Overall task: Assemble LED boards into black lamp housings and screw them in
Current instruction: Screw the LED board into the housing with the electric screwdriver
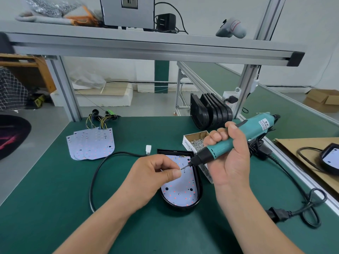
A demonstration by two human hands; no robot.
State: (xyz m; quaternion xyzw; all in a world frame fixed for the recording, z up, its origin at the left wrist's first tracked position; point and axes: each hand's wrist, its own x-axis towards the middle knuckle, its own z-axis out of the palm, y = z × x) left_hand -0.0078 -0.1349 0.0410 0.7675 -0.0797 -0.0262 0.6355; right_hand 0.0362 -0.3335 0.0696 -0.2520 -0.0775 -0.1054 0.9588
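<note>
The step in hand is screwing: an LED board (180, 187) already lies seated in the black lamp housing (200, 186) at the near middle of the green worktop (55, 198). Above it the left hand (156, 173) pinches a small screw (180, 169) between thumb and forefinger, right at the bit of the teal electric screwdriver (218, 148), around whose body the grip of the right hand (229, 156) is wrapped. The screw seems to be going onto the bit; whether it sits there yet is too small to tell. Next, I judge, the loaded bit must come down upright into a board hole. The box of screws (196, 142) stands just right of the housing, spare LED boards (91, 143) far left, empty housings (211, 112) far right.
</note>
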